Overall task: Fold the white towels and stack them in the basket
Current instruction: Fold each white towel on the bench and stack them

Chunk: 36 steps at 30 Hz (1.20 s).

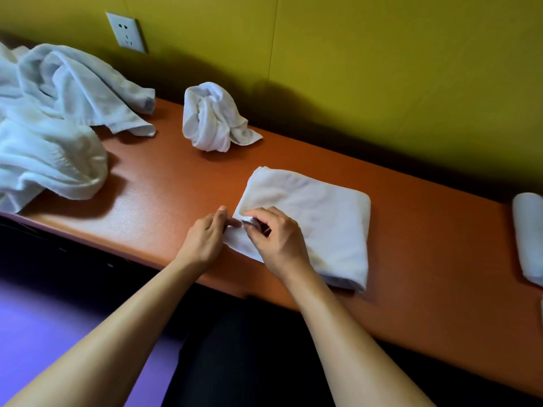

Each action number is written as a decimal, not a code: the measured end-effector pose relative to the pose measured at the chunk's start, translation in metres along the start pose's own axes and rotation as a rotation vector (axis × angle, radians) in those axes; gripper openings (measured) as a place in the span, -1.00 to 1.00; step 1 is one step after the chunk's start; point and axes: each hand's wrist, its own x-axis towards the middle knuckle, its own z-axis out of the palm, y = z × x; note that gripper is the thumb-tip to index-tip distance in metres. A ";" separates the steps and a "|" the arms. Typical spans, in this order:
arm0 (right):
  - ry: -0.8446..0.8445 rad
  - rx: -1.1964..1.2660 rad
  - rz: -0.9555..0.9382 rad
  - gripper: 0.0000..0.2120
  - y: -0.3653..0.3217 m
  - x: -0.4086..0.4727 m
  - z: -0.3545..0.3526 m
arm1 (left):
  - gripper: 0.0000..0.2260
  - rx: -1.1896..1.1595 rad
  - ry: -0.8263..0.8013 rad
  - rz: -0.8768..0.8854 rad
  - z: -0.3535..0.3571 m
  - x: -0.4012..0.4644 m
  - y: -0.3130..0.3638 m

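Note:
A folded white towel lies flat on the orange table, near its front edge. My right hand pinches the towel's near-left corner, fingers curled round the edge. My left hand grips the same corner from the left side, fingertips on the cloth. A crumpled small white towel sits further back. A heap of unfolded white towels covers the table's left end. No basket is in view.
A rolled or folded white towel lies at the right edge of the frame. A yellow-green wall with a socket runs behind the table. The purple floor lies below the front edge.

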 end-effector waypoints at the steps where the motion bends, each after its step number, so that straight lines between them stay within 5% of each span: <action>1: -0.086 -0.016 0.014 -0.78 0.002 -0.003 0.002 | -0.47 -0.017 0.022 -0.027 -0.001 0.003 -0.002; 3: -0.241 -0.015 0.067 -0.70 0.004 -0.010 0.005 | -0.54 0.017 0.055 -0.020 0.000 0.005 0.001; 6: -0.224 0.049 0.071 -0.65 0.005 -0.018 -0.007 | -0.57 0.118 0.038 0.065 0.007 -0.004 0.011; 9: 0.022 -0.110 0.111 -0.71 0.028 -0.034 -0.038 | -0.60 0.414 0.063 0.229 0.015 -0.018 0.009; 12: 0.334 -0.363 0.347 -0.73 0.066 -0.062 -0.084 | -0.66 0.674 0.113 0.247 0.024 -0.030 0.006; 15: 0.192 -0.411 0.517 -0.55 0.090 -0.084 -0.113 | -0.68 0.723 0.121 0.314 0.033 -0.035 -0.002; 21: -0.042 -0.650 0.124 -0.54 0.108 -0.109 -0.120 | -0.63 0.783 0.100 0.442 0.044 -0.023 0.000; 30: 0.184 -0.800 0.273 -0.66 0.091 -0.173 -0.117 | -0.64 0.856 0.085 0.404 0.108 -0.020 0.064; 36: 0.157 -0.733 0.438 -0.67 0.070 -0.170 -0.102 | -0.76 0.755 -0.210 0.814 0.152 -0.120 0.068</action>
